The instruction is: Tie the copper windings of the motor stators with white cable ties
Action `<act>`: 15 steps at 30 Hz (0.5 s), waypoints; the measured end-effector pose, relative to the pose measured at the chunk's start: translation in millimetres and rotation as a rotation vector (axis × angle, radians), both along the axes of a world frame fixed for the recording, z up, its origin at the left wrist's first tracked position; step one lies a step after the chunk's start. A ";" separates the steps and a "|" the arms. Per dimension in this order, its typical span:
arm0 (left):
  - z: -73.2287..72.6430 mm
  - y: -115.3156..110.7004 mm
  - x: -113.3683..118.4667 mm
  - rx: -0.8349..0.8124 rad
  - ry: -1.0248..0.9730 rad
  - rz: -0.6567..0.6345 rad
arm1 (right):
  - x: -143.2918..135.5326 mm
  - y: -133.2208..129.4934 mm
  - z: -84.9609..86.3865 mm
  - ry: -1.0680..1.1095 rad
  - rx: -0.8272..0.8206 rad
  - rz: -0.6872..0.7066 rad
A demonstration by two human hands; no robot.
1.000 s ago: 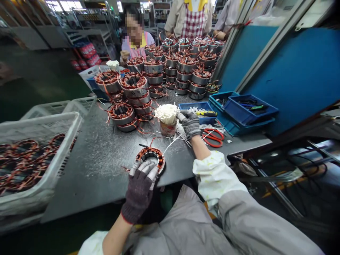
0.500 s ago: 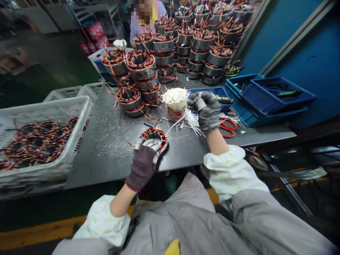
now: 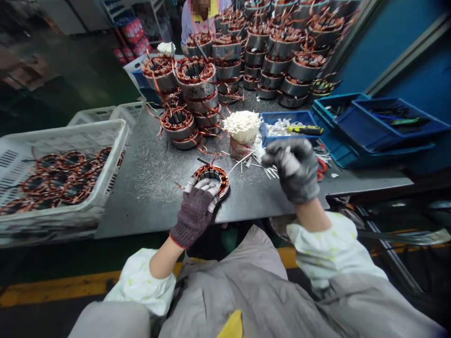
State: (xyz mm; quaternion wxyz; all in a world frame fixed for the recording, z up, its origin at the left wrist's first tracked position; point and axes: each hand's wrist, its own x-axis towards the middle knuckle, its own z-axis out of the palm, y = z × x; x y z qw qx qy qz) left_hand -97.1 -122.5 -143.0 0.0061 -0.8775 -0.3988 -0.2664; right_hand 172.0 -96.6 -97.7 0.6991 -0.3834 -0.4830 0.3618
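Observation:
My left hand (image 3: 197, 206), in a dark purple knit glove with white-wrapped fingertips, grips the near rim of a motor stator (image 3: 223, 182) lying on the table. Copper windings ring its slotted bore, and a dark sleeved lead sticks out at the back. From its right side a thin white strip (image 3: 241, 162) slants up toward a round container (image 3: 242, 146) packed with upright white sticks (image 3: 242, 123). Above the table to the right, my right hand (image 3: 295, 168), in a grey glove, is closed with the fingers bunched; whatever they hold cannot be made out.
Stacked stators (image 3: 197, 80) stand behind, with a person (image 3: 207, 19) beyond them. A white crate (image 3: 66, 206) of wound coils is on the left. Blue bins (image 3: 391, 124) and a small blue tray (image 3: 271, 139) with a yellow-black tool (image 3: 305, 130) lie right, near red-handled scissors (image 3: 321, 168).
My right hand has moved right and toward me, uncovering the small blue tray and covering most of the red handles. My left hand stays on the stator. The whole view has shifted slightly.

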 end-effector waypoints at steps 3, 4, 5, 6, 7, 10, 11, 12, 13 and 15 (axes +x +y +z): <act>4.2 -0.5 -0.3 -0.048 0.011 -0.014 | -22.0 -64.9 -27.1 -0.298 0.050 0.251; 5.3 -0.8 -0.3 -0.062 0.013 -0.012 | -26.0 -81.8 -36.9 -0.357 0.063 0.305; 6.2 -1.0 0.0 -0.070 0.014 -0.006 | -28.4 -95.5 -46.0 -0.399 0.066 0.342; 6.9 -1.3 0.4 -0.072 0.014 -0.002 | -29.7 -105.7 -54.0 -0.419 0.061 0.359; 7.3 -1.4 1.0 -0.066 0.013 0.000 | -30.2 -112.5 -60.4 -0.427 0.053 0.365; 7.3 -1.8 3.6 -0.026 -0.008 0.009 | -32.3 -115.0 -70.4 -0.462 0.037 0.378; 6.8 -2.0 4.7 -0.017 -0.020 0.018 | -34.5 -110.9 -71.0 -0.477 0.043 0.381; 5.9 -2.3 5.9 -0.013 -0.035 0.028 | -37.7 -105.0 -70.9 -0.486 0.049 0.380; 4.7 -2.8 7.2 -0.013 -0.054 0.039 | -42.1 -97.9 -70.2 -0.481 0.051 0.371; 1.6 -4.4 10.4 -0.018 -0.119 0.072 | -53.5 -82.1 -68.5 -0.423 0.022 0.333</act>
